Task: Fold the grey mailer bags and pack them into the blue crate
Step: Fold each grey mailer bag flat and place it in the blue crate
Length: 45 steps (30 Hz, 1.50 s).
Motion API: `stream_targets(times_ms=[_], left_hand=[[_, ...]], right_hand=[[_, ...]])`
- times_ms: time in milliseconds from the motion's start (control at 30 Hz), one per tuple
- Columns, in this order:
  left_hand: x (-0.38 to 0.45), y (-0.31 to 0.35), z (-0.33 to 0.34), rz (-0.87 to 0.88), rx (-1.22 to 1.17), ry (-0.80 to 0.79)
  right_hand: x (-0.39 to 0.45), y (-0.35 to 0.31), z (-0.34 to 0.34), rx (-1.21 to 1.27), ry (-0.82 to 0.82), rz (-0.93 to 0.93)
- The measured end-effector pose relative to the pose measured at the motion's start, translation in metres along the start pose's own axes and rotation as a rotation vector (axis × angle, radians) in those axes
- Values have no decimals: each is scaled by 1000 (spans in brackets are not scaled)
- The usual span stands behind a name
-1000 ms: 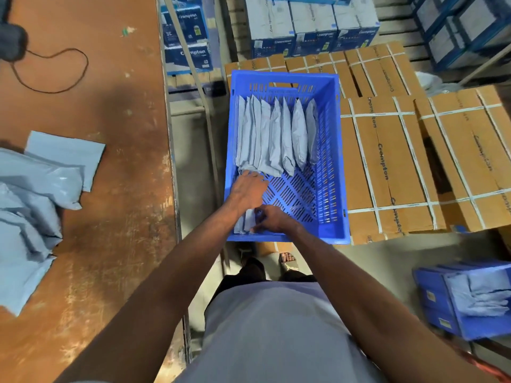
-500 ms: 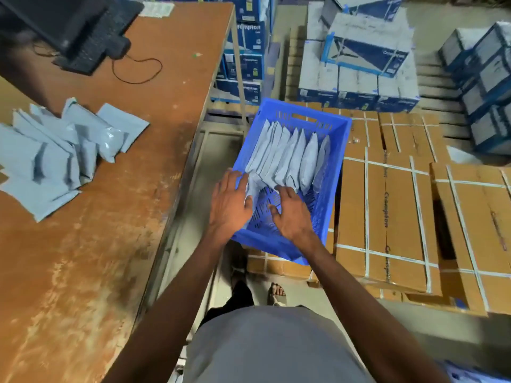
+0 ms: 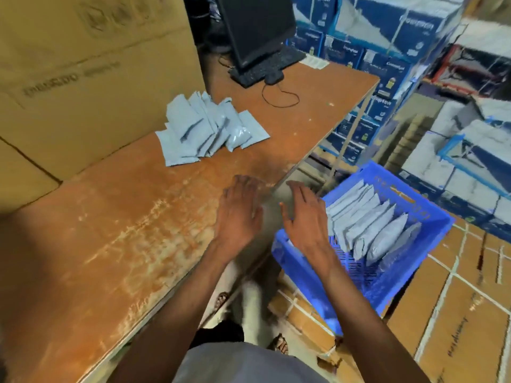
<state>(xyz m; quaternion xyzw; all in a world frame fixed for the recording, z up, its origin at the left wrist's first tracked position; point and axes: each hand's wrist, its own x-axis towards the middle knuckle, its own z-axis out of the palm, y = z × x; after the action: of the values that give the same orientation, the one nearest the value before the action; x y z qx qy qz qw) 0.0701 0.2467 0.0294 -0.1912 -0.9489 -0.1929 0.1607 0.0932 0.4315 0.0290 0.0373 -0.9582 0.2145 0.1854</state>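
Both hands, left [image 3: 240,214] and right [image 3: 305,219], empty with fingers spread; loose bags [image 3: 204,128] well ahead on table [image 3: 116,244], packed bags [image 3: 370,225] in crate [image 3: 387,288] just right.

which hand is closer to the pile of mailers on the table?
Left. The left hand hovers over the table edge, nearer the pile of mailers. The right hand is farther, beside the blue crate.

Head view, single camera: worn at head height, angled forward and steeply down over the right edge of the desk [image 3: 116,244]. Wide-angle, close range; both forearms enter from the bottom edge. Coverage: desk at left, blue crate [image 3: 431,233] off its right edge. No second view.
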Motion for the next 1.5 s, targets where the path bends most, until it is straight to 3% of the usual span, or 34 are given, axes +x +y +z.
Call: stream_targets(times_ms=[333,700,1000,1133,1333,1500], left_hand=[[27,-118,-37,-202,-54,117],[121,-237,-17,-337,-85,54],[184,-270,4,-465,-104,-56],[175,-263,-4,-485,-211,113],[148,-223,-57,-509,-444,536],[121,-196,-104,-671,-802,655]], right_hand=[[101,-92,71,-41,-75,-168],[202,-157,152,9,-198,-96],[220,-167,182,-57,-187,-111],[216,-165,180,-57,-168,-148],[209,-160,158,31,-124,-144],[196,-162,120,196,30,-122]])
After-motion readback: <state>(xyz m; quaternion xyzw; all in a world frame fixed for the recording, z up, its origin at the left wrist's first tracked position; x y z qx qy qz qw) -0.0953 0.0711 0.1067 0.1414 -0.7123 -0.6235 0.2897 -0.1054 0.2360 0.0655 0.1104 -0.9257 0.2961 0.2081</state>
